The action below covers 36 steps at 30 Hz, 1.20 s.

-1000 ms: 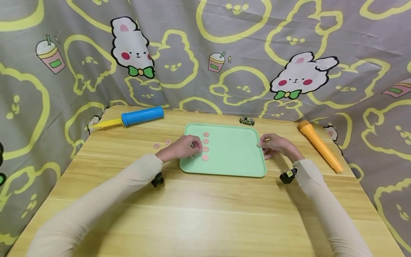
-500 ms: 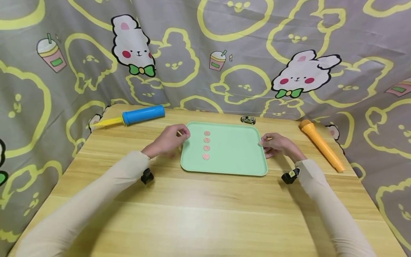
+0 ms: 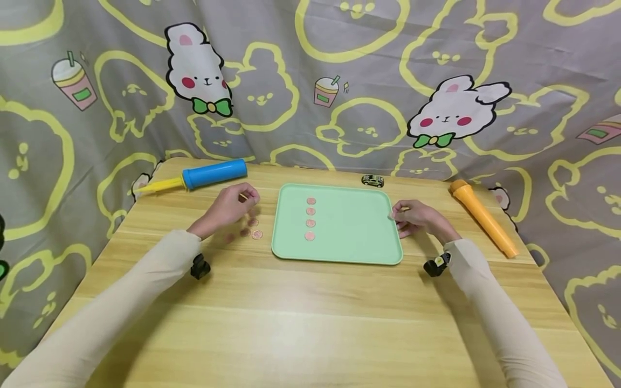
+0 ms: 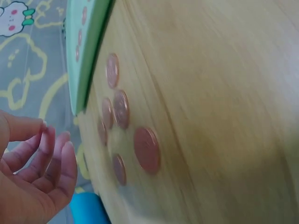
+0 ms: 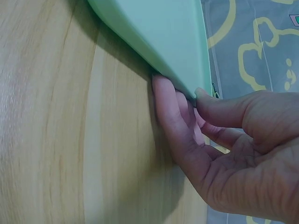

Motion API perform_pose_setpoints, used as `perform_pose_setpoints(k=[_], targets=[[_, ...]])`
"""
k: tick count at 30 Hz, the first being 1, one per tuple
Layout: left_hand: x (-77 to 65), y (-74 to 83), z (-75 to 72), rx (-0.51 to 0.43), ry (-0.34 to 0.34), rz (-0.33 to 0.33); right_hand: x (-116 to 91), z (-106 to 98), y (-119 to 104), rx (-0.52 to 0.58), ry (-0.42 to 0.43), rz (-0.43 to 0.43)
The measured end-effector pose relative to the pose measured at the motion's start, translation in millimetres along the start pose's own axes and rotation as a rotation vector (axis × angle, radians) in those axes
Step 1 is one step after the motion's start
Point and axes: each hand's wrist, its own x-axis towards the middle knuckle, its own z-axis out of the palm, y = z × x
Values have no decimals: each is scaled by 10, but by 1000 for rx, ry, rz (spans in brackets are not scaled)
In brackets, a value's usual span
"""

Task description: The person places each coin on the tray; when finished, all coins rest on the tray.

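Note:
A light green tray [image 3: 356,226] lies on the table, with a column of several copper coins [image 3: 310,212] on its left part. My left hand [image 3: 235,203] hovers over the table left of the tray, above several loose copper coins [image 4: 147,150]. Its thumb tip meets the index fingertip, the other fingers are loosely bent, and no coin shows between them. At the tray's right edge, my right hand [image 3: 412,217] grips the rim. In the right wrist view the thumb [image 5: 219,108] is on the rim and the fingers are beneath it.
A blue pump with a yellow nozzle [image 3: 213,173] lies at the back left. Behind the tray stands a small toy car [image 3: 372,180]. On the right lies an orange microphone-shaped toy [image 3: 485,218]. A patterned curtain [image 3: 291,81] hangs behind the wooden table [image 3: 310,323].
My left hand has moved left, from over the tray's coins to above the loose coins on the table. The right hand has stayed at the tray's rim.

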Motion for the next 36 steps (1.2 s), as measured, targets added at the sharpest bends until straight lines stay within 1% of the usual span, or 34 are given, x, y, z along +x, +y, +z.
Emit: perform_pose_setpoints(k=[3,5,6,10,12,15,19,21,23,27,31,34,36], targets=[[-27,-60,-36,-21,-9,-29,6,3,10,-6,-2,-5],[-39,-98,-67,-18,-10,-37,14,-3,17,-7,-5,-4],[-43,-119,-82,-14,-10,-35,19,-4,18,-6,-5,-3],[-44,-202,-129,50,-7,-9,28,-18,24,-2,-12,-1],[-42,-238,-139,61,-27,-9,25,-18,22,-1,-13,-1],[-49,-270,-160,91,-82,-15,17,-16,17,0,-13,-1],[-63,-313,-217,136,-168,8,14,-11,14,-1,-7,4],[-77,-336,-254,153,-186,21,14,-8,13,0,-8,4],[-93,-361,-276,170,-186,40,12,-3,13,3,-10,9],[-125,-403,-291,194,-154,50,13,15,0,14,-20,17],[-113,-407,-281,214,-109,34,13,9,-4,2,-9,12],[-83,-396,-276,227,-93,15,12,-5,2,-9,-4,9],[-67,-395,-279,219,-91,1,17,-10,7,-12,-7,11]])
